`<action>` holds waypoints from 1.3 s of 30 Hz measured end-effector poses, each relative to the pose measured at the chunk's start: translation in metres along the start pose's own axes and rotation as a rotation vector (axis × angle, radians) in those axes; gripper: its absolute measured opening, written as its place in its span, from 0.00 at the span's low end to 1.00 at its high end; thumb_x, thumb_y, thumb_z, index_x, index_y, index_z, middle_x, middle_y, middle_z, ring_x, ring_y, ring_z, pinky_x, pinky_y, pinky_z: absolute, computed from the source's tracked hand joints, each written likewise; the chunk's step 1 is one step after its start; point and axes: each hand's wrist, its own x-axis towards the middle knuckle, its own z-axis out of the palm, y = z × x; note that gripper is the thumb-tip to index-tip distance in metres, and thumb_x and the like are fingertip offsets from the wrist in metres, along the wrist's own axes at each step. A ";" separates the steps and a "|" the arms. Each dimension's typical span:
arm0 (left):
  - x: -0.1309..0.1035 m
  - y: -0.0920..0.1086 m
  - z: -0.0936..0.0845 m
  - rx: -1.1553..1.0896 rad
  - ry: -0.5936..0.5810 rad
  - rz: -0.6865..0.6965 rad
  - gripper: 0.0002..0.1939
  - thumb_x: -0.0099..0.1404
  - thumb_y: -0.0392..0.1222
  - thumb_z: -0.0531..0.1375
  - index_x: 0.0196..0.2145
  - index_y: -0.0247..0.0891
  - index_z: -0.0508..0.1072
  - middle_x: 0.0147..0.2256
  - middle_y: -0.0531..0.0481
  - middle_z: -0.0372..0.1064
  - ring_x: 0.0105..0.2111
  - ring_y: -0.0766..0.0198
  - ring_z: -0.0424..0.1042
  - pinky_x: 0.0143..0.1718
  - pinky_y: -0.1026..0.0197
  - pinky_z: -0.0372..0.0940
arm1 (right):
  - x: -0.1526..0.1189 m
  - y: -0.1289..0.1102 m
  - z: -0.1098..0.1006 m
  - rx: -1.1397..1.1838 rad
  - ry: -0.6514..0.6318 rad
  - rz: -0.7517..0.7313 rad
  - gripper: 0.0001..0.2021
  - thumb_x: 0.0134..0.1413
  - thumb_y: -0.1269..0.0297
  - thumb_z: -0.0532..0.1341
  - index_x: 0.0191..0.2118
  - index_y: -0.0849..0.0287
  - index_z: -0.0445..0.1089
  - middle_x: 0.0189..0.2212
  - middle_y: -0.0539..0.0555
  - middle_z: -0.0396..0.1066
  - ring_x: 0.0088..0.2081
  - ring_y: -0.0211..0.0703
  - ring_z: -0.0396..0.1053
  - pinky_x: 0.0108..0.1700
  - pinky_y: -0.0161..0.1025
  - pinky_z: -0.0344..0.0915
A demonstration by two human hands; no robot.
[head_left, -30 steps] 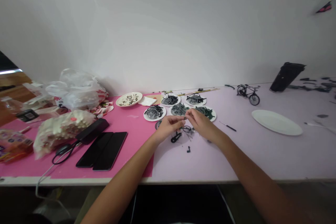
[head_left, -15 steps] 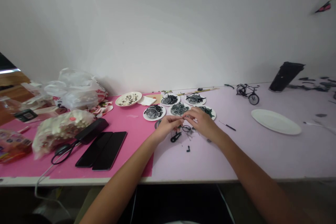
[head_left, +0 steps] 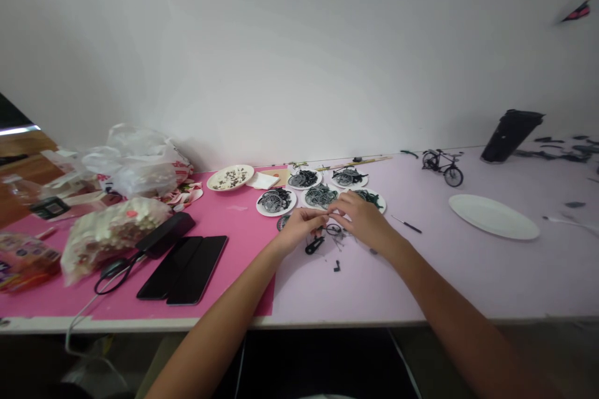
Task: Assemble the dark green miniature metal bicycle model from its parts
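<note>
My left hand (head_left: 301, 228) and my right hand (head_left: 360, 217) meet above the lilac part of the table, fingertips nearly touching. Each hand is closed in a pinch; whatever sits between the fingers is too small to make out. Just beneath them lie a dark ring-shaped part (head_left: 333, 229) and a black elongated part with a round end (head_left: 314, 245). Closer to me is a small black angled piece (head_left: 337, 266). Behind the hands stand several white plates of miniature bicycle parts, among them a plate with grey spoked wheels (head_left: 275, 201). My right hand partly covers the plate with green parts (head_left: 374, 199).
To the right are a small screwdriver (head_left: 407, 224), an assembled miniature bicycle (head_left: 442, 165), a white oval plate (head_left: 493, 217) and a black cup (head_left: 510, 136). On the left lie two black phones (head_left: 196, 271), a black case (head_left: 166, 234) and plastic bags (head_left: 133, 159).
My hands stay together in nearly the same pose, with only slight finger movement. The whole view has shifted very slightly.
</note>
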 end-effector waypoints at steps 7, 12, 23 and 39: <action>0.002 -0.002 -0.001 0.008 0.014 0.003 0.20 0.56 0.49 0.70 0.42 0.32 0.85 0.25 0.51 0.71 0.23 0.69 0.66 0.28 0.64 0.60 | 0.000 -0.003 -0.002 0.099 0.000 0.063 0.05 0.64 0.69 0.60 0.41 0.53 0.73 0.37 0.54 0.71 0.41 0.48 0.70 0.39 0.41 0.64; 0.000 0.001 -0.001 -0.037 0.033 0.001 0.18 0.55 0.48 0.71 0.40 0.33 0.85 0.25 0.51 0.72 0.23 0.70 0.66 0.27 0.64 0.58 | 0.002 0.002 0.001 0.241 0.028 0.141 0.04 0.64 0.65 0.61 0.40 0.53 0.74 0.35 0.53 0.70 0.37 0.46 0.68 0.38 0.41 0.64; 0.002 0.000 -0.002 -0.268 0.031 -0.022 0.20 0.51 0.48 0.74 0.37 0.32 0.84 0.26 0.52 0.68 0.24 0.70 0.64 0.27 0.63 0.58 | 0.002 0.000 0.000 0.346 0.118 0.162 0.05 0.61 0.62 0.65 0.38 0.53 0.79 0.33 0.53 0.73 0.35 0.45 0.70 0.33 0.40 0.63; -0.002 0.004 -0.002 -0.281 -0.005 0.001 0.24 0.51 0.50 0.76 0.43 0.34 0.85 0.27 0.52 0.68 0.25 0.72 0.62 0.29 0.64 0.56 | 0.004 0.002 0.005 0.364 0.179 0.163 0.05 0.64 0.61 0.62 0.38 0.54 0.73 0.32 0.51 0.66 0.33 0.43 0.64 0.33 0.39 0.62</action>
